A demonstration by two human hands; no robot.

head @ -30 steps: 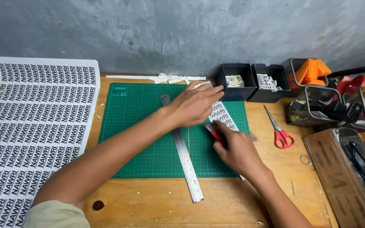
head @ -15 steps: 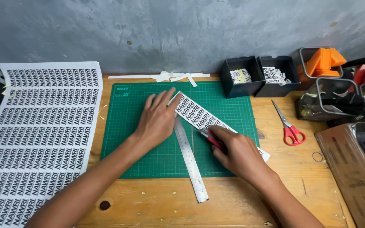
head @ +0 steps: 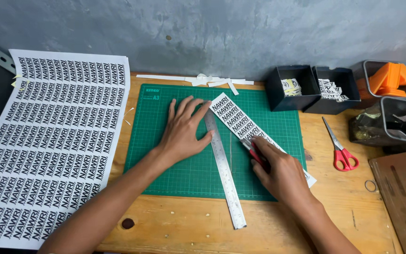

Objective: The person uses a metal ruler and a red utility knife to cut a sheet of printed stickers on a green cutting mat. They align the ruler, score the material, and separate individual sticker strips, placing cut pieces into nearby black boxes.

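My left hand lies flat with fingers spread on a green cutting mat, its fingertips and thumb touching the upper part of a long steel ruler. The ruler runs diagonally down off the mat's front edge. My right hand grips a red craft knife and rests on a narrow white strip of printed black-lettered labels, which lies diagonally just right of the ruler. The knife's tip sits on the strip.
A large sheet of printed labels lies at the left. Paper offcuts sit behind the mat. Two black boxes hold cut labels. Red-handled scissors, wire baskets and a brown box stand at the right.
My left hand came back from the far right and settled flat beside the ruler, touching it. The label strip is uncovered now. My right hand kept the knife on the strip.
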